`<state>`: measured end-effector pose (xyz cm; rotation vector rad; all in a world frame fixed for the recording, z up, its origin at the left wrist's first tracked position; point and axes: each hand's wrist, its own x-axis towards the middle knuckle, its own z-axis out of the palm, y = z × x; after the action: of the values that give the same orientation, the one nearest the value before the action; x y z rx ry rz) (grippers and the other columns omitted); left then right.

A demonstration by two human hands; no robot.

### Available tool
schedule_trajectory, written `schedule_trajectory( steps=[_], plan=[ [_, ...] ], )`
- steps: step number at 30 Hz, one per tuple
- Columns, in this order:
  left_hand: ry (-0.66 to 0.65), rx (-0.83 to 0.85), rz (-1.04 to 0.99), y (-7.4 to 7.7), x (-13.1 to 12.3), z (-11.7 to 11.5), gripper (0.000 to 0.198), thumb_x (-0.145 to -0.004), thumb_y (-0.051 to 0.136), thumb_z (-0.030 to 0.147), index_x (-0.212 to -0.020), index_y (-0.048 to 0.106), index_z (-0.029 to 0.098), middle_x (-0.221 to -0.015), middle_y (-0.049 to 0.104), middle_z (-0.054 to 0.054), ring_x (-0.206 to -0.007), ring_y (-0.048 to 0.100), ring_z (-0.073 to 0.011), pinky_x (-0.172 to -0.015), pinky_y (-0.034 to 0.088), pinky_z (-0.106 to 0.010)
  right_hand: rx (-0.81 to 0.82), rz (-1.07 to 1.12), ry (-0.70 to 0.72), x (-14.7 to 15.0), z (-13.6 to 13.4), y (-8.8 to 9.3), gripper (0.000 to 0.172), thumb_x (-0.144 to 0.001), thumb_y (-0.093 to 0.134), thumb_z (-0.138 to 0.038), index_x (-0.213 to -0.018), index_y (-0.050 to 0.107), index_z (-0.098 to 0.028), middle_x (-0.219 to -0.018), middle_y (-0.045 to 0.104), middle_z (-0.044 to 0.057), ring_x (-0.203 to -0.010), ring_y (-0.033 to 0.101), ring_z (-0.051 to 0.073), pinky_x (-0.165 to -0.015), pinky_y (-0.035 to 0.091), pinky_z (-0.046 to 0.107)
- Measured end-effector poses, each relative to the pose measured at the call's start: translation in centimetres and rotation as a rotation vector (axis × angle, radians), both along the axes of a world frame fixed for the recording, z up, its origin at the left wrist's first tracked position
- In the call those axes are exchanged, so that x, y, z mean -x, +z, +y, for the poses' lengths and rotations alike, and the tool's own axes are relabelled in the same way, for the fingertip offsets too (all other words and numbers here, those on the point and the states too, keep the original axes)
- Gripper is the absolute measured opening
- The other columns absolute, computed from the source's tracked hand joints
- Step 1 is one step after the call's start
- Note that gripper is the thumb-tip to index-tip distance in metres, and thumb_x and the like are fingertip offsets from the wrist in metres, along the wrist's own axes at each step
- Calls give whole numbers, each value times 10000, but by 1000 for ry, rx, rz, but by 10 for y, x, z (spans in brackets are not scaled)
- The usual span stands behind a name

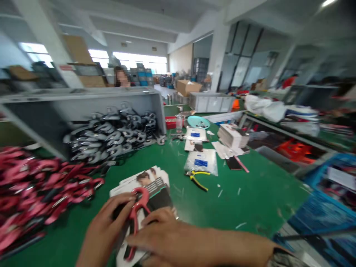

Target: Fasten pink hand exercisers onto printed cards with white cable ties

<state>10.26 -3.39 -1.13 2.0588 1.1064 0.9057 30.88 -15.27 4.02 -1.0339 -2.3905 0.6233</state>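
Red tool [134, 216]: lay between both hands, plastic-looking; its long axis ran away from the person, far end leaning slightly right.
Left hand [111, 212]: bent fingers touched the curved far end; whether grasping, I could not tell.
Right hand [162, 237]: grasped the near handle part.
Printed cards [124, 188]: flat, thin, beneath the hands.
Tabletop [200, 211]: smooth, green.

Both my grips, left [115, 215] and right [161, 233], bare; mottled grey-brown sleeve [283, 258], dark-edged, on right forearm [228, 241].
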Motion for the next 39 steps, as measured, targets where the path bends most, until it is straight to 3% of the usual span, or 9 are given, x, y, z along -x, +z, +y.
schedule_trajectory(
  steps=[1, 4, 6, 12, 16, 21, 28, 35, 39],
  plan=[
    [11, 59, -25, 8, -4, -6, 224, -890, 571, 417, -959, 696, 245, -1072, 712, -46, -1021, 650, -242, -956, 486, -378, 51, 163, -22, -3, -4, 4, 453, -978, 519, -330, -1411, 440, -220, -1284, 631, 94, -1225, 522, 216, -1036, 410, 375],
    [37, 96, -136, 19, -13, -11, 136, -900, 573, 293, -903, 688, 220, -1045, 704, -47, -1010, 637, -208, -944, 466, -330, 104, 525, -382, -21, -5, 3, 445, -1020, 413, -267, -1459, 364, -324, -1377, 560, 75, -1262, 512, 222, -1043, 426, 420],
    [55, 87, -169, 18, -15, -9, 110, -895, 583, 228, -893, 691, 211, -1014, 700, -42, -990, 633, -193, -933, 457, -312, 25, 475, -479, -31, 0, -6, 425, -998, 465, -253, -1411, 425, -345, -1267, 626, 70, -1233, 513, 252, -1038, 420, 463],
    [46, 83, -230, 18, -13, -13, 89, -888, 608, 167, -886, 692, 199, -1020, 691, -50, -1001, 624, -195, -927, 451, -319, -95, 103, -255, -23, -3, -22, 442, -973, 505, -163, -1389, 461, -304, -1108, 649, 69, -1130, 485, 261, -912, 461, 422],
    [15, 65, -233, 17, -13, -13, 100, -889, 618, 152, -894, 702, 205, -1054, 692, -52, -1051, 615, -202, -964, 437, -331, -88, 12, -265, -10, 9, -11, 279, -983, 493, -173, -1229, 589, -262, -969, 642, 67, -969, 501, 258, -815, 448, 413],
    [31, -4, -195, 14, -14, -18, 141, -883, 634, 131, -932, 720, 231, -1017, 721, -19, -1030, 610, -193, -961, 424, -326, -59, -125, -177, 2, 28, 6, 203, -946, 539, -156, -1095, 654, -233, -996, 642, 70, -965, 494, 269, -862, 419, 455],
    [63, -66, -149, 11, -16, -23, 122, -887, 655, 153, -938, 726, 238, -944, 724, -2, -968, 599, -184, -903, 428, -302, 15, -5, -135, 10, 49, -8, 114, -956, 548, -148, -942, 646, -205, -999, 664, 55, -958, 527, 234, -882, 437, 400],
    [68, -23, -155, 9, -14, -21, 114, -897, 652, 175, -957, 724, 240, -949, 718, 0, -973, 591, -181, -894, 432, -294, -33, -41, -92, 6, 41, 1, 215, -964, 481, -106, -1110, 617, -185, -1139, 656, 85, -996, 512, 246, -885, 433, 398],
    [91, -8, -156, 11, -15, -24, 131, -901, 641, 166, -966, 719, 249, -953, 715, 7, -974, 590, -181, -888, 432, -296, -100, -197, -117, 1, 20, 3, 283, -960, 521, -159, -1225, 597, -225, -954, 698, 61, -854, 509, 250, -772, 403, 401]
  ],
)
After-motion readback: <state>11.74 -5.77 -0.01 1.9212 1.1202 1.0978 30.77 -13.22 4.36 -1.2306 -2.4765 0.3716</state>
